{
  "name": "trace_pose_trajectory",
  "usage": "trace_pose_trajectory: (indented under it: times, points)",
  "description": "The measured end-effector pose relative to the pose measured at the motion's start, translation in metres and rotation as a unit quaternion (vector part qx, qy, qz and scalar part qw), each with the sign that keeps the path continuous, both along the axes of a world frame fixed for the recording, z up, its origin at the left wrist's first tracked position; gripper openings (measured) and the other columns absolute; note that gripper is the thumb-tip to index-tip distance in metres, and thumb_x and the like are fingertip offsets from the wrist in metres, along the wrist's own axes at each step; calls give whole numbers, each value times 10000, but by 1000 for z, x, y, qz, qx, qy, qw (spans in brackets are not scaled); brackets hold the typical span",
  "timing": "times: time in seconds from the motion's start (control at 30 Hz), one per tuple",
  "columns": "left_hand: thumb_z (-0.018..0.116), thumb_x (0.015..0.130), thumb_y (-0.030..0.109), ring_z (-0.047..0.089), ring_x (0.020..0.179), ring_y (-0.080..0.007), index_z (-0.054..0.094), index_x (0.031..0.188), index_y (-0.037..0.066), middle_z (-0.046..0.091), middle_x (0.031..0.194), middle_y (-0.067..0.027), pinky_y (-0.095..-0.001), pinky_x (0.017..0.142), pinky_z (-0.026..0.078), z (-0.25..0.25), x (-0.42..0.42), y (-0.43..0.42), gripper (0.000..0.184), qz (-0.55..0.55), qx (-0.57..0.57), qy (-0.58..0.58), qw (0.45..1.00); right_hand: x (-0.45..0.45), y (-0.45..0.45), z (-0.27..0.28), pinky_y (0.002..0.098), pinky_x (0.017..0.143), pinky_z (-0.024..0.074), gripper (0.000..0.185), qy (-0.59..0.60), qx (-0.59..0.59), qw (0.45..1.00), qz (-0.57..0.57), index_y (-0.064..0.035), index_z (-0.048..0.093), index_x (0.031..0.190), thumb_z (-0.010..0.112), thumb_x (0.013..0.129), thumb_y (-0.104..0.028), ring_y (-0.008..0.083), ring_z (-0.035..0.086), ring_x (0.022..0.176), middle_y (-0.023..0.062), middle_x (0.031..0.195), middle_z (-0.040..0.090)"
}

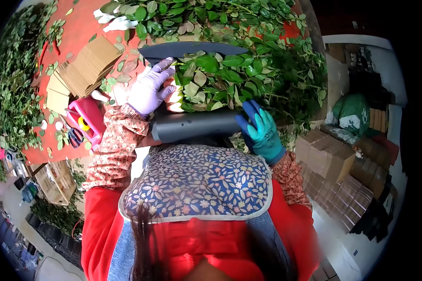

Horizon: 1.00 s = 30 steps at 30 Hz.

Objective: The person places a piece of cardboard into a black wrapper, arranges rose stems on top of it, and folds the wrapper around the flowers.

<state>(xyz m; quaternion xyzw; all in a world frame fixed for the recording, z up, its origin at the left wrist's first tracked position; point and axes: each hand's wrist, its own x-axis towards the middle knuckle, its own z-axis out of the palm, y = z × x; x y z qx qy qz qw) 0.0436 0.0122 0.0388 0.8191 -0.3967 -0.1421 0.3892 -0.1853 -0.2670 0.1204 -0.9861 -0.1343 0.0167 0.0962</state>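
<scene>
My left hand (pixel 147 91), in a pale purple glove, lies with outstretched fingers at the head end of a bunch of leafy stems (pixel 225 82). Its thumb and fingertips are beside pale pink flower heads (pixel 174 98), which look like roses and are partly covered by the hand. The bunch rests in a dark grey trough (pixel 197 125) with raised sides. My right hand (pixel 263 136), in a teal and blue glove, has its fingers apart at the trough's near right end, by the stems. Nothing is visibly held in it.
Stacked cardboard pieces (pixel 86 68), a pink tape holder (pixel 90 119) and dark-handled scissors (pixel 75 137) sit left on the red table (pixel 77 23). More leafy stems (pixel 187 16) cover the back and right. Cardboard boxes (pixel 326 154) stand to the right.
</scene>
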Motion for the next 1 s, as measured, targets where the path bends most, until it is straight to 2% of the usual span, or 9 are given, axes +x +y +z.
trace_pose_trajectory:
  times: [0.2, 0.4, 0.6, 0.63, 0.67, 0.77, 0.83, 0.93, 1.0]
  points:
    - [670, 839, 54, 583, 1133, -347, 622, 1211, 38, 572, 1350, -140, -387, 951, 492, -9, 8, 7, 376, -7, -53, 0, 999, -2, 0, -36, 480, 938, 440, 525, -58, 77, 995, -14, -130, 528, 1322, 600, 808, -46, 376, 501, 1237, 171, 1414, 487]
    - [599, 897, 38, 569, 1166, -349, 550, 1312, 80, 572, 1327, -145, -372, 964, 483, -2, -6, 40, 420, 23, -73, -13, 997, 4, 0, -29, 465, 969, 426, 468, -83, 25, 996, 4, -40, 543, 1313, 548, 848, -90, 354, 509, 1231, 156, 1421, 498]
    - [592, 914, 51, 618, 1069, -329, 593, 1232, 79, 633, 1175, -117, -375, 920, 499, -3, -29, 68, 320, 85, -50, 91, 991, 10, -14, -6, 518, 1003, 390, 816, -1, 47, 997, 68, -100, 255, 1470, 700, 796, -218, 372, 497, 1260, 139, 1484, 456]
    - [599, 907, 51, 623, 1053, -323, 614, 1194, 77, 645, 1142, -116, -373, 915, 500, -12, -32, 72, 288, 68, -50, 95, 992, 7, -20, -17, 521, 991, 398, 779, -85, 94, 987, 97, -94, 381, 1433, 743, 752, -208, 371, 503, 1250, 137, 1450, 489]
    - [606, 900, 52, 629, 1036, -316, 634, 1156, 75, 657, 1108, -114, -372, 910, 501, -18, -31, 66, 258, 51, -45, 106, 992, 14, -30, -20, 521, 991, 398, 779, -74, 99, 987, 103, -94, 381, 1433, 743, 752, -208, 371, 503, 1250, 137, 1450, 489]
    - [651, 875, 96, 636, 984, -294, 670, 1081, 76, 671, 1012, -99, -377, 867, 507, -18, -35, 66, 208, 51, -62, 80, 994, 25, -32, -7, 472, 943, 446, 654, -9, 82, 992, 93, -91, 543, 1335, 759, 726, -192, 353, 573, 1157, 144, 1325, 585]
    - [684, 857, 125, 640, 901, -289, 686, 1057, 78, 670, 931, -97, -375, 810, 508, -17, -35, 64, 206, 53, -84, 59, 993, 49, -27, 12, 417, 887, 484, 529, 148, 209, 967, 11, -66, 636, 1239, 757, 727, -125, 336, 632, 1043, 156, 1176, 652]
    - [691, 851, 127, 645, 869, -291, 691, 1056, 79, 669, 922, -110, -372, 797, 511, -16, -32, 61, 211, 43, -72, 51, 995, 68, -11, 39, 387, 875, 495, 471, 267, 321, 907, -60, -21, 630, 1226, 716, 764, -39, 337, 656, 986, 161, 1102, 674]
    - [698, 846, 137, 649, 862, -291, 692, 1061, 71, 669, 916, -115, -376, 793, 514, -18, -32, 60, 225, 38, -69, 80, 994, 74, -24, 44, 387, 926, 481, 405, 369, 274, 887, -50, 20, 630, 1218, 650, 814, 34, 341, 644, 1054, 188, 1158, 658]
